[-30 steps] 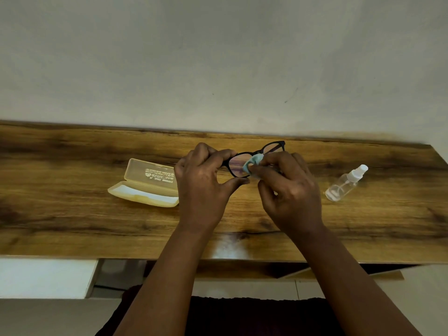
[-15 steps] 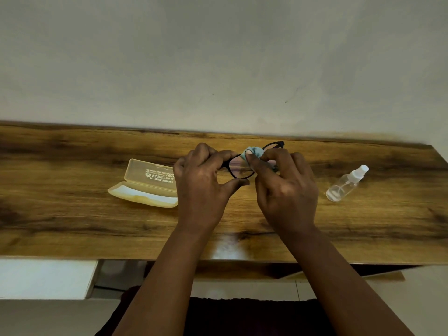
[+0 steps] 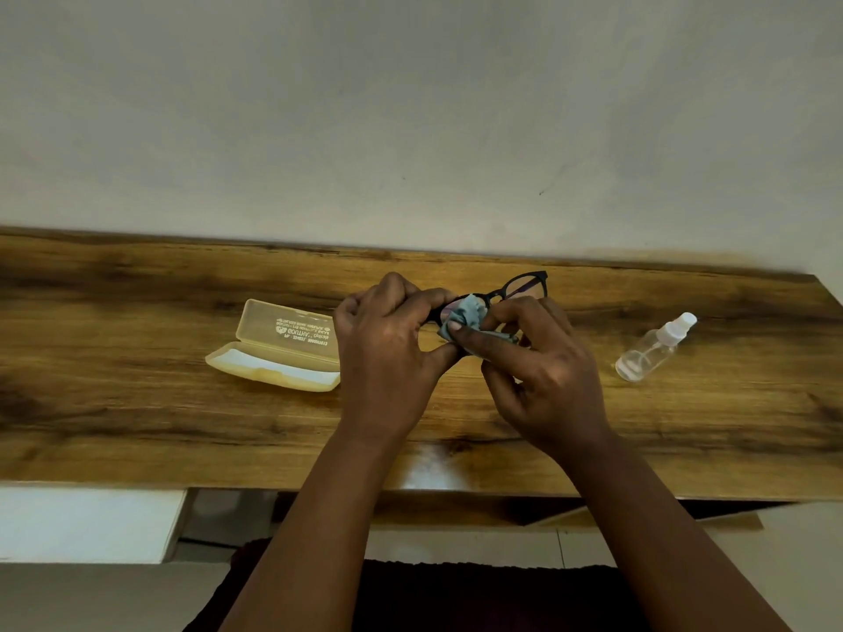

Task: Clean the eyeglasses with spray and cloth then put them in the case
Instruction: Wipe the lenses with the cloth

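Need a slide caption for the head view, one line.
Left hand grips black eyeglasses, right hand rubs cloth on lens.

You hold black-framed eyeglasses with a crumpled blue cloth on one lens, between the open yellowish case and the clear spray bottle lying on its side.

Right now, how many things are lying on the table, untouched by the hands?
2: the open case left of the hands, and the spray bottle lying on its side to their right. Nothing else shows.
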